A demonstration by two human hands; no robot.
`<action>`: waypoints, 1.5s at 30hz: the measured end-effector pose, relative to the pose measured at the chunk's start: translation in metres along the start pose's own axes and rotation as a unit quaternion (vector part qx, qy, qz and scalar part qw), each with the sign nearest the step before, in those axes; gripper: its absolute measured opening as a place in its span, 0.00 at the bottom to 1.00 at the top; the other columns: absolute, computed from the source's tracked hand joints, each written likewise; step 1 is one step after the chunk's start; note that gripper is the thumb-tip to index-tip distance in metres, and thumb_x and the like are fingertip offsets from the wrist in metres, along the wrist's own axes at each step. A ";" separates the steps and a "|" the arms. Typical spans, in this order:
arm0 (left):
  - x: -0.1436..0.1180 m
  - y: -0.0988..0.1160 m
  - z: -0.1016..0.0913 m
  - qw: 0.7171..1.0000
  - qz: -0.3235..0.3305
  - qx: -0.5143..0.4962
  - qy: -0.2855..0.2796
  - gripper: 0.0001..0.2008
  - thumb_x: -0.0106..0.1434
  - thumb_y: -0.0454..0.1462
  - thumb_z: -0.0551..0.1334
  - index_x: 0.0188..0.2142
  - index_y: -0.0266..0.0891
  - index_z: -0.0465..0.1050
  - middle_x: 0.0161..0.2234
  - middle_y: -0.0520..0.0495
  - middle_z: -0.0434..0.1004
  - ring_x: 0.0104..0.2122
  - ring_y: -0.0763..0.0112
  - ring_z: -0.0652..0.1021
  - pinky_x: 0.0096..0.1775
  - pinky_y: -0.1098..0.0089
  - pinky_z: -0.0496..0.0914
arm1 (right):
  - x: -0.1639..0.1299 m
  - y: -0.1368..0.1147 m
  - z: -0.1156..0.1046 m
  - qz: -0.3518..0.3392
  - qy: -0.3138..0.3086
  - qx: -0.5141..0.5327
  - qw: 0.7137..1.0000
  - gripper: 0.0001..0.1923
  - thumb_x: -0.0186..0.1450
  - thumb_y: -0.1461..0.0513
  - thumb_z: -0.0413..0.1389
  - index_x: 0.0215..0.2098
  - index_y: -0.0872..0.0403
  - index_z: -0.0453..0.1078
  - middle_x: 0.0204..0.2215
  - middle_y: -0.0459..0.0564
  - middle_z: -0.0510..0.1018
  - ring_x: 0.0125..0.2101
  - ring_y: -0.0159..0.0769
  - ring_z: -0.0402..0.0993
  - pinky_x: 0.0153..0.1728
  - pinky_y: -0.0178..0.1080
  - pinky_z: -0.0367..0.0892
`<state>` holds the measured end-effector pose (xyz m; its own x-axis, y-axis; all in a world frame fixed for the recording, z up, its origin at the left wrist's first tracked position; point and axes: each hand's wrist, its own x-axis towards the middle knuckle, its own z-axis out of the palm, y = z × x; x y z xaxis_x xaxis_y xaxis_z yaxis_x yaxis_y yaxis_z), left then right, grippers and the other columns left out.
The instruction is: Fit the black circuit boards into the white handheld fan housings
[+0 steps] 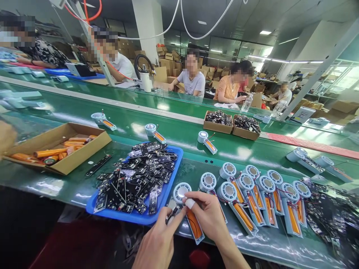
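Observation:
My left hand (pixel 158 239) is closed, with a narrow black circuit board (pixel 172 214) between thumb and fingers. Right beside it, my right hand (pixel 210 215) pinches at the neck of a light-blue handheld fan body (pixel 195 228); a white wrap covers one fingertip. What lies in that pinch, perhaps a thin wire, is hidden. The fan has a round head (pixel 181 191) and an open handle with an orange battery inside. Just left of my hands, a blue tray (pixel 177 164) is heaped with black circuit boards (pixel 140 175).
Several similar fan bodies (pixel 246 183) crowd the bench at right, beside more boards (pixel 333 213). A cardboard box (pixel 66 162) of orange batteries stands left. Spaced fan bodies (pixel 151 130) lie on the green belt (pixel 179 119). Two board-filled boxes (pixel 218 129) stand beyond; several people sit opposite.

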<state>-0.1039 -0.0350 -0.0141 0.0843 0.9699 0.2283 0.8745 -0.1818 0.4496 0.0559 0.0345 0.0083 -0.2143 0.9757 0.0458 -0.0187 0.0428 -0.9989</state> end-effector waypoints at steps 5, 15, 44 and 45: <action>0.004 0.004 -0.006 0.993 -0.012 -0.119 0.003 0.27 0.69 0.32 0.46 0.59 0.47 0.74 0.42 0.42 0.80 0.37 0.67 0.85 0.36 0.74 0.78 | 0.000 -0.007 -0.006 0.056 -0.023 0.031 0.998 0.16 0.60 0.53 0.66 0.42 0.54 0.80 0.32 0.52 0.85 0.37 0.44 0.83 0.43 0.44 0.76; 0.001 0.000 0.008 0.939 -0.181 -0.284 0.071 0.20 0.64 0.44 0.56 0.53 0.43 0.75 0.46 0.41 0.85 0.28 0.62 0.85 0.30 0.67 0.80 | 0.000 -0.006 -0.010 0.048 -0.079 0.024 0.995 0.07 0.60 0.58 0.63 0.34 0.53 0.78 0.30 0.47 0.82 0.33 0.36 0.78 0.37 0.36 0.71; 0.006 0.008 -0.006 0.936 -0.122 -0.287 0.162 0.14 0.58 0.41 0.61 0.38 0.45 0.85 0.39 0.44 0.88 0.39 0.56 0.86 0.43 0.64 0.81 | -0.004 -0.008 -0.002 -0.195 -0.063 -0.294 0.933 0.14 0.62 0.75 0.54 0.38 0.54 0.75 0.37 0.51 0.78 0.38 0.38 0.76 0.40 0.36 0.70; 0.006 0.006 -0.008 0.932 -0.125 -0.305 0.148 0.13 0.58 0.41 0.62 0.37 0.45 0.86 0.40 0.44 0.88 0.39 0.55 0.86 0.40 0.65 0.82 | -0.003 -0.010 -0.003 -0.181 -0.076 -0.282 0.939 0.13 0.62 0.75 0.55 0.38 0.54 0.75 0.35 0.50 0.78 0.37 0.37 0.76 0.39 0.35 0.69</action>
<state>-0.1017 -0.0313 -0.0029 -0.2996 0.9239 0.2379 0.4072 -0.1017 0.9077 0.0599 0.0321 0.0179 -0.4309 0.8356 0.3406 0.3939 0.5138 -0.7621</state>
